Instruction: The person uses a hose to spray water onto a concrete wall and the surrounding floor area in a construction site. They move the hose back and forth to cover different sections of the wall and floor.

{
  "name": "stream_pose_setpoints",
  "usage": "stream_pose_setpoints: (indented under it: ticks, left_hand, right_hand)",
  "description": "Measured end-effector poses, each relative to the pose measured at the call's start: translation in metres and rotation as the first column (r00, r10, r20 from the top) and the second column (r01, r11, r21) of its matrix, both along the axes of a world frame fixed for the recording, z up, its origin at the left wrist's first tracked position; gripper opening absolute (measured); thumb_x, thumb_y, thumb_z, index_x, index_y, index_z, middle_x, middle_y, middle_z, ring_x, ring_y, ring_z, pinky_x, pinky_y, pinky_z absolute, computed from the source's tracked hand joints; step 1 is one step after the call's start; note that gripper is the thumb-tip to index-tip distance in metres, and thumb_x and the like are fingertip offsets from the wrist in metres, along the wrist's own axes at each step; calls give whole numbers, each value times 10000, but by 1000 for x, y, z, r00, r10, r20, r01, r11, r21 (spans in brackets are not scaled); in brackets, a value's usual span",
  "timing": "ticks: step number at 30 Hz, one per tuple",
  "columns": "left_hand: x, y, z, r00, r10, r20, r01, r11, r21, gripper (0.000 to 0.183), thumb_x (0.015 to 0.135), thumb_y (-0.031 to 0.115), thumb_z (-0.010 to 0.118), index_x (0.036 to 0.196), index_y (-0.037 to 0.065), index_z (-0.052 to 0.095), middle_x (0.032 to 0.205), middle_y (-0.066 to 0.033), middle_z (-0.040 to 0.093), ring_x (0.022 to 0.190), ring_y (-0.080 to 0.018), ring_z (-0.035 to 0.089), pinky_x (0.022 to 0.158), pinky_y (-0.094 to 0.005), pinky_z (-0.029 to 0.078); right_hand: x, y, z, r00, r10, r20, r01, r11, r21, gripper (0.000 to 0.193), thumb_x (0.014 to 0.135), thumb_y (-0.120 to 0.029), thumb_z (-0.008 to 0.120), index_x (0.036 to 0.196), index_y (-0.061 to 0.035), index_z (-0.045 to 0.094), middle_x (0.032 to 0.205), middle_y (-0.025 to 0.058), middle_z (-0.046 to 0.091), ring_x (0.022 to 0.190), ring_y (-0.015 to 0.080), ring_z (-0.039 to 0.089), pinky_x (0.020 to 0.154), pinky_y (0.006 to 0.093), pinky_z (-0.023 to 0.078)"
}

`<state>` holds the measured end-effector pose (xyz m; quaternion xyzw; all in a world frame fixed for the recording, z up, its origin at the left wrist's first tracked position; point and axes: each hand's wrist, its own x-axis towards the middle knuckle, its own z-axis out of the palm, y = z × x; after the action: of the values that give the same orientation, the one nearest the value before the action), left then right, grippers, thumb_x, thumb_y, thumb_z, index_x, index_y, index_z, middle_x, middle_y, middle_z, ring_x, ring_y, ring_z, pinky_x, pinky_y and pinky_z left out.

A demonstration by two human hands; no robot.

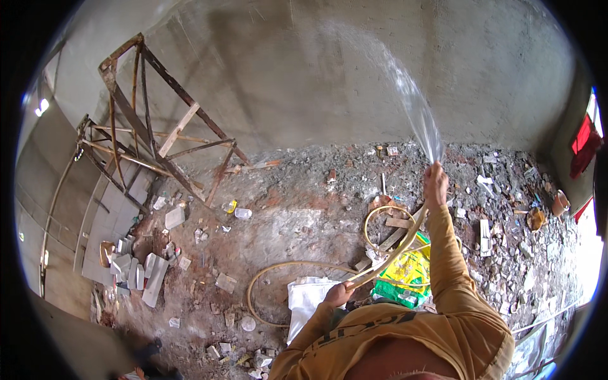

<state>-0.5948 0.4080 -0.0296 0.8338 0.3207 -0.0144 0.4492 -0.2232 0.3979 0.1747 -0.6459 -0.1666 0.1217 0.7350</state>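
Note:
My right hand [435,185] is stretched far forward, its fingers wrapped round the end of a yellowish water hose [398,255]. From that end a fan of water [405,88] sprays up and to the left against the grey plastered wall [266,69]. Lower down, near my body, my left hand [339,294] is closed on a length of the same hose. Loops of the hose lie on the ground to the left of and below my right arm. A white sack [310,297] lies by my left hand, and a yellow and green sack [405,269] lies under the hose.
Rubble covers the dirt floor [291,221]. A rusty metal trestle frame [158,120] stands at the left by the wall. Broken pale blocks [136,269] are heaped at the lower left. A small bucket-like pot [560,202] and red cloth [584,149] are at the far right.

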Motion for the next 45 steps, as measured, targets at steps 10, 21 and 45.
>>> stream_pose_setpoints:
  ticks: [10, 21, 45]
  left_hand:
    - [-3, -3, -14, 986, -154, -67, 154, 988, -11, 273, 806, 345, 477, 912, 115, 580, 797, -127, 612, 784, -293, 594, 660, -382, 449]
    - [-41, 1, 8, 999, -38, -14, 34, 983, -180, 337, 774, 373, 557, 913, 70, 606, 763, -97, 621, 691, -172, 576, 645, -309, 438]
    - [-281, 116, -40, 911, 403, 81, -355, 870, -342, 242, 792, 223, 562, 968, 58, 578, 847, -151, 612, 778, -266, 585, 711, -340, 443]
  right_hand:
    - [33, -51, -85, 930, -98, -354, 33, 982, -185, 423, 836, -445, 380, 647, -82, 490, 458, -20, 353, 327, 91, 306, 309, 255, 231]
    - [14, -11, -128, 941, -62, -334, -18, 973, -231, 400, 830, -465, 376, 650, -114, 440, 439, -44, 324, 301, 81, 262, 288, 248, 215]
    - [-294, 348, -139, 899, 388, -205, -436, 734, -521, 420, 816, -441, 398, 632, -72, 484, 454, -2, 379, 320, 126, 346, 308, 301, 267]
